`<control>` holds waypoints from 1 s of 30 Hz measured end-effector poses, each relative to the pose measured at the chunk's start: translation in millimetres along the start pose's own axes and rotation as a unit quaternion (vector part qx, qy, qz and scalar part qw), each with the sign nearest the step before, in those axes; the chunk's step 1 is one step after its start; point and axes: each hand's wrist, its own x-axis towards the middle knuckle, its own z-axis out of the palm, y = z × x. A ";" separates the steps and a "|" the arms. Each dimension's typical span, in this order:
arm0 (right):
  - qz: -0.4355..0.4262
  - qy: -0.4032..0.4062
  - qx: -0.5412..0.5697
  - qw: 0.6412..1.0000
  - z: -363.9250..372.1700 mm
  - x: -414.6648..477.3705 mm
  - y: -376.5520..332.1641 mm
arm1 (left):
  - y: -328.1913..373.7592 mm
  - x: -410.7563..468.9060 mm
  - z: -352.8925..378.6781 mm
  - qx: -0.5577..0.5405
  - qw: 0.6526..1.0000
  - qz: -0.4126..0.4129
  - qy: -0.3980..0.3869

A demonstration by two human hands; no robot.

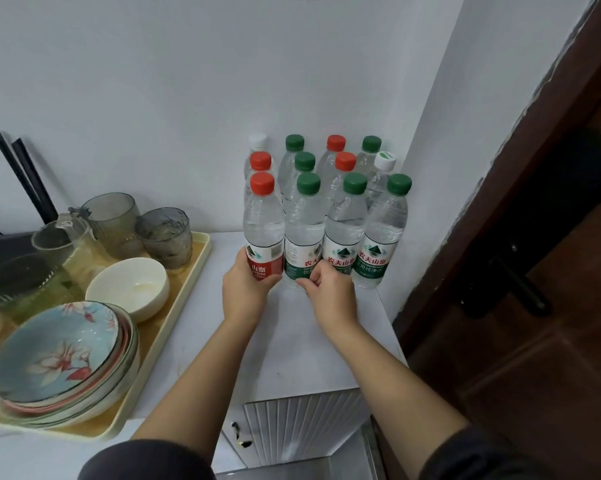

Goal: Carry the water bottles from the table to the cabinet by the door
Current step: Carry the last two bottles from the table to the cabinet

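Observation:
Several clear water bottles with red, green and white caps stand in rows in the back corner of the white cabinet top (312,348). In the front row, my left hand (245,289) grips the red-labelled, red-capped bottle (263,230) at its base. My right hand (326,289) has its fingers curled against the base of the green-capped bottle (304,230) next to it. Two more green-capped bottles (347,230) (385,230) stand to the right, untouched. Both held bottles stand upright on the cabinet.
A cream tray (184,303) on the left carries stacked floral plates (60,358), a white bowl (127,289) and smoky glass cups (164,233). A dark wooden door (534,271) with a black handle (520,285) stands at the right. White walls close the corner.

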 end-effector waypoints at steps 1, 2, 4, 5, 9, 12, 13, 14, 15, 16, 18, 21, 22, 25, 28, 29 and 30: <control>-0.002 0.000 0.001 1.000 -0.2 0.3 0.3 | -1.5 1.9 0.6 0.000 1.000 0.000 -0.003; -0.006 -0.002 0.003 1.000 -0.5 0.3 0.6 | -3.1 2.6 0.7 0.001 1.000 0.002 -0.005; -0.011 -0.003 0.006 1.000 -1.4 -1.9 2.8 | -4.8 2.6 0.5 -0.005 1.000 0.007 -0.011; -0.011 0.005 0.005 1.000 -3.5 -4.2 4.9 | -4.6 2.1 0.4 -0.012 1.000 0.012 -0.018; 0.000 0.169 0.039 0.985 -20.6 -18.6 21.8 | -2.6 4.1 1.0 -0.080 0.996 0.030 -0.034; 0.071 0.229 0.072 0.968 -29.3 -20.9 37.0 | -3.1 2.7 9.1 -0.111 0.993 0.031 -0.009; 0.089 0.211 0.098 0.969 -30.0 -17.7 40.8 | -1.9 0.8 13.2 -0.117 0.993 0.030 0.002; 0.098 0.185 0.127 0.969 -29.5 -12.9 43.9 | -0.7 -1.2 17.4 -0.119 0.992 0.029 0.012; 0.102 0.159 0.152 0.970 -27.8 -6.7 46.1 | 1.3 -3.2 20.8 -0.122 0.992 0.030 0.020; 0.101 0.138 0.170 0.970 -25.8 -0.4 47.2 | 1.3 -3.8 23.7 -0.128 0.991 0.034 0.024; 0.102 0.125 0.195 0.967 -21.7 10.7 45.9 | 3.1 -4.0 26.6 -0.147 0.988 0.048 0.021; 0.107 0.144 0.189 0.965 -15.0 16.0 43.1 | 3.0 -3.1 26.6 -0.175 0.983 0.056 0.004; 0.104 0.149 0.186 0.966 -12.9 15.9 43.4 | 2.9 -3.3 26.4 -0.179 0.982 0.061 0.000; 0.094 0.156 0.181 0.966 -9.8 16.1 44.9 | 0.6 -1.9 25.6 -0.182 0.981 0.061 -0.007; 0.095 0.157 0.179 0.967 -9.0 17.5 44.2 | -0.6 1.0 25.1 -0.182 0.982 0.053 -0.008; 0.096 0.157 0.178 0.967 -8.6 18.0 43.8 | -0.8 1.6 25.3 -0.181 0.982 0.053 -0.007; 0.097 0.157 0.176 0.967 -8.3 18.2 43.5 | -0.7 1.8 25.4 -0.178 0.982 0.054 -0.007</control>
